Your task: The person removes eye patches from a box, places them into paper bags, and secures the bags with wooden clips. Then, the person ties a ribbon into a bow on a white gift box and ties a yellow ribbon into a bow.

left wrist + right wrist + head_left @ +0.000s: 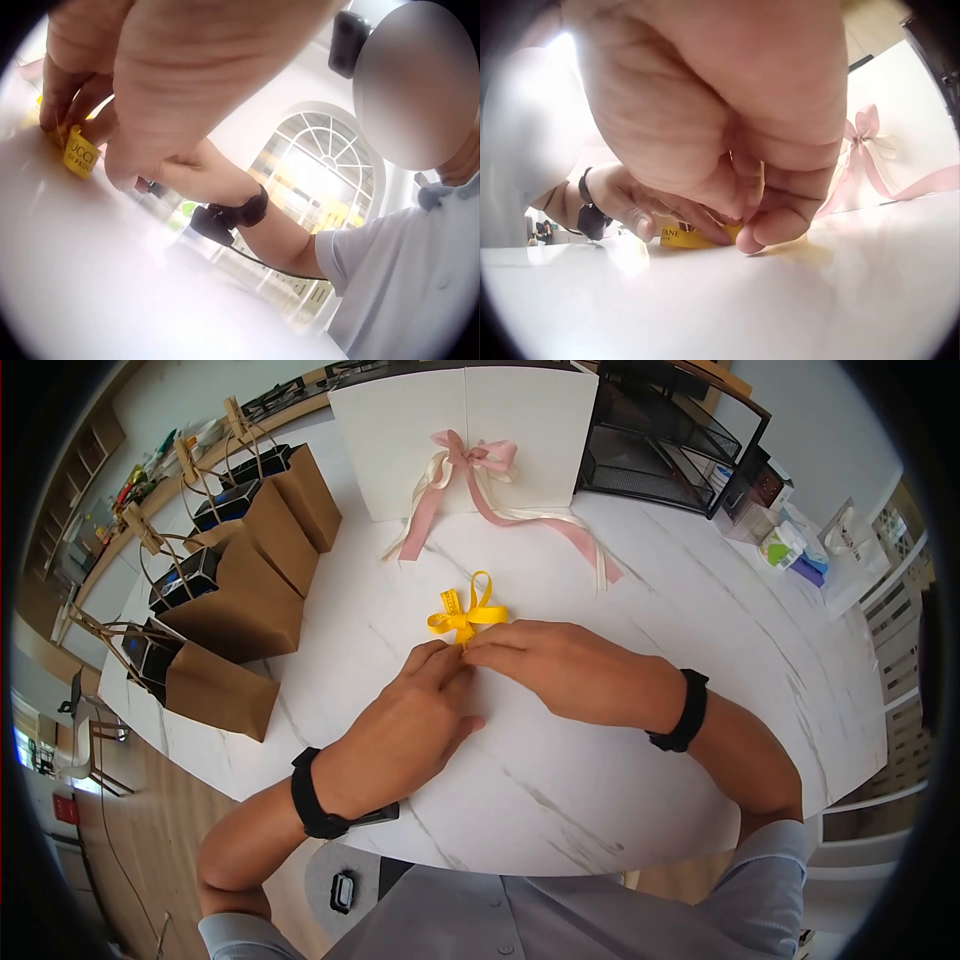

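A yellow ribbon bow (463, 623) with upright loops lies on the white marbled table (560, 780) in the head view. At its near side the fingertips of my left hand (408, 712) and right hand (590, 672) meet, both pinching the ribbon. The left wrist view has a printed ribbon end (80, 155) curling out below the left fingers. From the right wrist, a lettered stretch of ribbon (686, 238) runs low over the tabletop beside the curled right fingers (776, 227). The hands hide the exact pinch points.
Several brown paper bags (225, 685) with clipped handles line the left side. A white box (540, 450) with a pink and cream bow (470, 455) stands at the back. Right of it are a black mesh rack (640, 470) and small items (785, 545).
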### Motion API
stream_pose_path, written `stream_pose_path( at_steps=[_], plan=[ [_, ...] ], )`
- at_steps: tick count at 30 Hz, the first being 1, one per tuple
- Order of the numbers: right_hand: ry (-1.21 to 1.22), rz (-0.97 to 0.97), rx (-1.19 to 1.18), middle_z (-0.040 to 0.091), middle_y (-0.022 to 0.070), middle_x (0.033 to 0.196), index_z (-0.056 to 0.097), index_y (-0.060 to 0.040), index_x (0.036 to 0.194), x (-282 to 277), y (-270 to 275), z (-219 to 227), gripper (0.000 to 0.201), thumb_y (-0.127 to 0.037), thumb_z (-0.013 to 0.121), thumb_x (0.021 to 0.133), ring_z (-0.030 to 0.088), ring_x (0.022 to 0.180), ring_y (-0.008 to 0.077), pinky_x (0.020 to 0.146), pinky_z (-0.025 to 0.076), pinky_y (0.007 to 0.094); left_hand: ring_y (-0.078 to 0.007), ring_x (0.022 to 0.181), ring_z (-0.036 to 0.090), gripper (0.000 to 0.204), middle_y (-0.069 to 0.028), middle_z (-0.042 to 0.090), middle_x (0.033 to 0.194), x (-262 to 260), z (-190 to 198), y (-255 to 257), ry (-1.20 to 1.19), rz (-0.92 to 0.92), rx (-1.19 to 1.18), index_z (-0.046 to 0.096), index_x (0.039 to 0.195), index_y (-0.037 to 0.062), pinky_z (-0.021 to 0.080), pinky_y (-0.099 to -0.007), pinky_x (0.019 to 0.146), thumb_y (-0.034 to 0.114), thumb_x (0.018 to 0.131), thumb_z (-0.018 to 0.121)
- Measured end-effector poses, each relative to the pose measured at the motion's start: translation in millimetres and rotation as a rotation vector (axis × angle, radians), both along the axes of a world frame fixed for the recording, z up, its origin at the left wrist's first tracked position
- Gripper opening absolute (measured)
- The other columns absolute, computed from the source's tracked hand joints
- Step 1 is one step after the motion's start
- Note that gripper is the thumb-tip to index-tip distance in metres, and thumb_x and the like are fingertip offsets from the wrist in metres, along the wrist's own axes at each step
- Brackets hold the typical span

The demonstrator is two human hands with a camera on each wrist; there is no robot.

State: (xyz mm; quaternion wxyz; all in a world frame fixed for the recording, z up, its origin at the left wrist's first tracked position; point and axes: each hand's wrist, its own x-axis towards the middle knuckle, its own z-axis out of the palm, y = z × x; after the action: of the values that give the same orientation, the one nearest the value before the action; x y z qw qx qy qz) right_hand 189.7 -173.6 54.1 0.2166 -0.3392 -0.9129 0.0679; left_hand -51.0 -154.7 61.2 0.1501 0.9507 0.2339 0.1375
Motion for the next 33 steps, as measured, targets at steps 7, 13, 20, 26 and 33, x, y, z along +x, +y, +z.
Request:
stream_pose_path(
  at_steps=[7,13,20,26,33],
  plan=[
    [-0.158,-0.064,-0.005,0.063,0.0124,0.119,0.06,0.0043,0.125,-12.6,-1.1,-0.1,0.033,-0.005,0.055,0.094,0.065,0.108,0.0272,0.09,0.056,0.0364,-0.037,0.113,0.063,0.048,-0.0235,0.045,0.143,-8.6,9.6,-4.0,0.019,0.109,-0.185,0.057,0.13,-0.0098,0.054,-0.0399,0.097,0.009,0.09,0.074],
    [-0.259,-0.086,0.077,0.063,0.0102,0.122,0.062,0.0006,0.125,-14.2,-0.3,0.0,0.035,-0.007,0.058,0.091,0.065,0.09,0.0231,0.078,0.057,0.0336,-0.0361,0.119,0.061,0.05,-0.023,0.047,0.142,-11.1,6.7,-7.5,0.107,0.093,-0.184,0.058,0.129,-0.0102,0.052,-0.0381,0.101,0.009,0.087,0.076],
    [-0.368,-0.106,0.098,0.059,0.0097,0.142,0.062,-0.0024,0.124,-12.5,-4.3,5.3,0.035,-0.007,0.059,0.089,0.065,0.081,0.0215,0.072,0.056,0.0316,-0.038,0.128,0.055,0.052,-0.0249,0.056,0.133,-16.5,14.1,-35.5,0.112,-0.029,0.044,0.061,0.123,-0.0127,0.049,-0.0386,0.107,0.014,0.083,0.079],
    [-0.388,-0.095,0.017,0.054,0.0135,0.149,0.059,-0.0021,0.123,-14.4,-1.1,11.4,0.034,-0.005,0.059,0.089,0.069,0.078,0.0229,0.067,0.056,0.0337,-0.0403,0.132,0.053,0.051,-0.0261,0.06,0.132,-21.9,17.9,-46.5,0.116,-0.086,0.038,0.061,0.122,-0.0127,0.047,-0.0399,0.11,0.017,0.085,0.078],
    [-0.469,-0.135,-0.059,0.047,0.0107,0.156,0.055,-0.0023,0.138,-19.1,-2.9,16.8,0.05,0.002,0.055,0.088,0.072,0.08,0.0248,0.06,0.056,0.0341,-0.0382,0.125,0.059,0.044,-0.0227,0.065,0.123,-26.1,31.2,-52.5,0.107,-0.182,-0.019,0.063,0.122,-0.0079,0.05,-0.0409,0.104,0.021,0.09,0.074]
  ],
)
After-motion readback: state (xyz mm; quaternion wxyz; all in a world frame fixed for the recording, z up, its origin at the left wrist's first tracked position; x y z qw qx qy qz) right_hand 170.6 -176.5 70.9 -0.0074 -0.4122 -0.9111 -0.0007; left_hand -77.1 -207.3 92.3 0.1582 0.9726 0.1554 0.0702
